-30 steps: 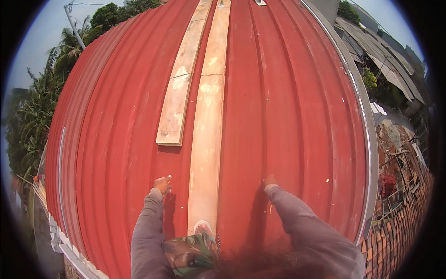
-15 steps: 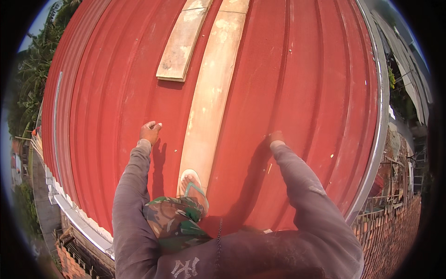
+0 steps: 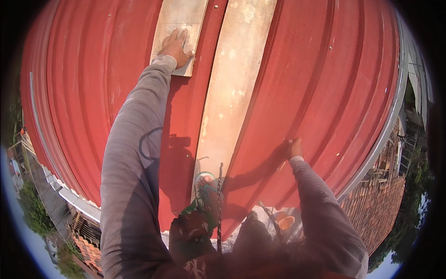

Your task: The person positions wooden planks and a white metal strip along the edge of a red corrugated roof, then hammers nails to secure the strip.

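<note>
My left hand (image 3: 175, 49) rests on the lower end of a short, pale wooden board (image 3: 179, 14), fingers spread on its face and thumb at its right edge. A longer pale board (image 3: 234, 69) lies just to its right, my sandalled foot (image 3: 205, 180) on its lower part. My right hand (image 3: 293, 148) is over the red ribbed roof (image 3: 334, 97), right of the long board, fingers curled; whatever may be inside them is hidden. A dark cord or chain (image 3: 220, 200) hangs down before my body.
The curved roof ends at a metal trim (image 3: 399, 83) on the right and a pale gutter (image 3: 79, 202) at lower left. Beyond its edges are tiled roofs (image 3: 371, 209), timber scraps, trees and ground below. An orange bucket (image 3: 284, 221) sits past the lower edge near my legs.
My left hand has reached forward from the bare red roofing onto the short board. The view has tipped further down, bringing the lower roof edge and the bucket into sight.
</note>
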Available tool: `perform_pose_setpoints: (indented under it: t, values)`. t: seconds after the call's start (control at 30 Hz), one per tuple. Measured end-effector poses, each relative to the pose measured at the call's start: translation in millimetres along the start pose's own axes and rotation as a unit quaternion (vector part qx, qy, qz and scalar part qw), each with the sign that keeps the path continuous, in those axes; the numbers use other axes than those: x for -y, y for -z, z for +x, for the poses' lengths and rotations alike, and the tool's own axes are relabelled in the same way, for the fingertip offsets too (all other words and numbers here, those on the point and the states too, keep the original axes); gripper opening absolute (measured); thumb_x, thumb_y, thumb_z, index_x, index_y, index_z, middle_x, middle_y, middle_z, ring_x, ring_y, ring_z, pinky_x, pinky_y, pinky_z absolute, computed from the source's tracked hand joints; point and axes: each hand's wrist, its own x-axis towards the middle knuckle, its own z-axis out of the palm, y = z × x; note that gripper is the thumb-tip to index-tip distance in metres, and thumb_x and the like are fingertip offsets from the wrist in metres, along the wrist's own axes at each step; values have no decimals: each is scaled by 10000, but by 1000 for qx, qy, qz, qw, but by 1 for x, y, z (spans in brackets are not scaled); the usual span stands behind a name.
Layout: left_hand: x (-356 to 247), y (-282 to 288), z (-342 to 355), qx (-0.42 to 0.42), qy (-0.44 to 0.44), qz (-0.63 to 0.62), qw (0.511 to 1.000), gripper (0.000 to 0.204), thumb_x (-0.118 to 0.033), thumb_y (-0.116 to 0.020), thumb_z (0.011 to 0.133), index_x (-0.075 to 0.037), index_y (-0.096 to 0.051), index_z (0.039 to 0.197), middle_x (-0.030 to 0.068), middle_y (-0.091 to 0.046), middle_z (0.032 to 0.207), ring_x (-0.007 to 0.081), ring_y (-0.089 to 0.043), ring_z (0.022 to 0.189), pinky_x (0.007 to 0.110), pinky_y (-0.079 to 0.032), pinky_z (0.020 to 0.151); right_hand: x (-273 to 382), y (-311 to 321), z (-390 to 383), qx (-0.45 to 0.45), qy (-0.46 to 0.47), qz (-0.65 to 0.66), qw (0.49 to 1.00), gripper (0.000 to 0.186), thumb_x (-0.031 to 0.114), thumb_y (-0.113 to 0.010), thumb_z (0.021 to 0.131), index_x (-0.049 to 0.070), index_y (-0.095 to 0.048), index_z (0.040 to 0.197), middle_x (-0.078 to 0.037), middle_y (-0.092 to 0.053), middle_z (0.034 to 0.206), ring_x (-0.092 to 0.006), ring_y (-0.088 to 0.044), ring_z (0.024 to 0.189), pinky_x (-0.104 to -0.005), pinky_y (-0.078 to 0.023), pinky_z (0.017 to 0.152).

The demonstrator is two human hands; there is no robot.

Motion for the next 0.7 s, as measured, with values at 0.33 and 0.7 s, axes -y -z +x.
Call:
perform_pose_setpoints:
  t: [0.33, 0.7]
  values:
    - [9, 8, -8, 101, -45, -14, 994, 816, -262, -654, 1009, -166, -244, 1707, 105, -155, 1789, 389, -238, 1614, 440, -278, 1326, -14, -19, 38, -6, -135, 39, 990, 334, 237, -603, 1071, -10, -490, 1266, -328, -689, 1233, -493, -675, 1196, -547, -547, 1009]
    - [14, 5, -1, 206, -29, 13, 978, 841, -178, -607, 1006, -180, -171, 1726, 117, -71, 1803, 391, -210, 1626, 459, -280, 1318, -97, -66, 133, 291, 55, -409, 863, 555, 443, -388, 1122, 31, -650, 1386, -214, -713, 1353, -360, -699, 1255, -470, -576, 1022]
